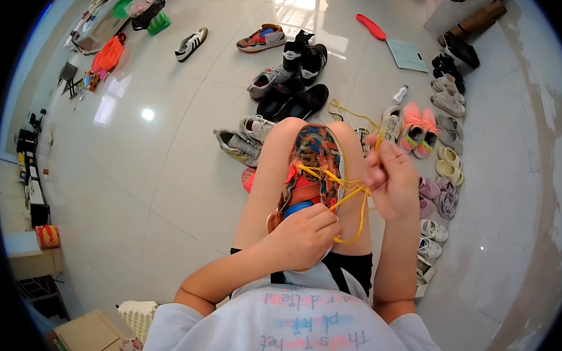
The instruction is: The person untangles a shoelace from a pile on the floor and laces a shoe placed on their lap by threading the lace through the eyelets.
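Note:
A colourful patterned shoe (318,153) lies between my thighs, toe pointing away from me, its blue and red inner showing. Yellow laces (351,193) run through its eyelets and stretch to the right. My right hand (389,175), raised beside the shoe, is closed on a yellow lace between thumb and fingers. At the heel end, my left hand (305,235) lies over the shoe's opening with its fingers curled; a lace runs to its fingertips, and what the fingers hold is partly hidden.
Several shoes, including black ones (313,63), stand on the tiled floor (194,126) beyond my knees. More pairs, such as pink shoes (419,129), line the right wall. A red-handled dustpan (407,55) lies ahead; an orange basket (108,54) stands far left.

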`<act>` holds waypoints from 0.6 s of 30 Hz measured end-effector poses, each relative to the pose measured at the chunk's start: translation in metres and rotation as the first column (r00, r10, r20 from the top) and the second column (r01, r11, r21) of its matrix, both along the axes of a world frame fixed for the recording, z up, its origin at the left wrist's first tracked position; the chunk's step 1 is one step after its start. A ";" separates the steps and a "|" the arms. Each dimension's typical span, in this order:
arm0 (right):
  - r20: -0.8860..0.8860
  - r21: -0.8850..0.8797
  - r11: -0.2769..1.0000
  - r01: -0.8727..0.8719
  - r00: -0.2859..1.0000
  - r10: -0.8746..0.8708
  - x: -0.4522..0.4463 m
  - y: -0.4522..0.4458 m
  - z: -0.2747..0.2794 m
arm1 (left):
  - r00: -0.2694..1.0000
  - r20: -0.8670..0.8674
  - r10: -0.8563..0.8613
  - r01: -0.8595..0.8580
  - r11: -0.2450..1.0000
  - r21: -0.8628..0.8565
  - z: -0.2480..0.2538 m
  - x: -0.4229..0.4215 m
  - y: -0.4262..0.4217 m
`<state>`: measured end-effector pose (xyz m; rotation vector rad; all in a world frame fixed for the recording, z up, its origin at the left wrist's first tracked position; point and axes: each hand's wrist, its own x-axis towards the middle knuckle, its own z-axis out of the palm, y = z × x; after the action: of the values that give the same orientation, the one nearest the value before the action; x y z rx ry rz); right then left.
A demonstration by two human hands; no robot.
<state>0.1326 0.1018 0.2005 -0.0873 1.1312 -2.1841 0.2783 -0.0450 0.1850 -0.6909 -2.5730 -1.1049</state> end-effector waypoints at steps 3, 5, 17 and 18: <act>-0.060 -0.118 0.989 0.085 0.994 -0.093 -0.016 0.001 -0.001 | 1.000 -0.008 0.017 -0.017 1.000 0.020 -0.002 0.001 0.000; -0.140 -0.049 0.984 0.172 0.974 -0.177 -0.018 -0.001 0.004 | 1.000 0.017 0.008 -0.009 0.998 0.064 -0.004 0.001 0.000; -0.531 0.394 0.869 0.300 0.846 -0.051 0.004 -0.042 0.008 | 0.745 0.364 0.559 -0.640 0.753 0.154 -0.020 -0.011 -0.051; -0.583 0.371 0.899 0.233 0.812 0.031 0.010 -0.048 -0.004 | 0.707 0.516 0.484 -0.625 0.768 0.137 -0.021 -0.012 -0.052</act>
<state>0.1428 0.0535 0.1964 -0.5408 1.9837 -1.9896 0.2661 -0.0968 0.1640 0.4843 -2.5685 -1.5017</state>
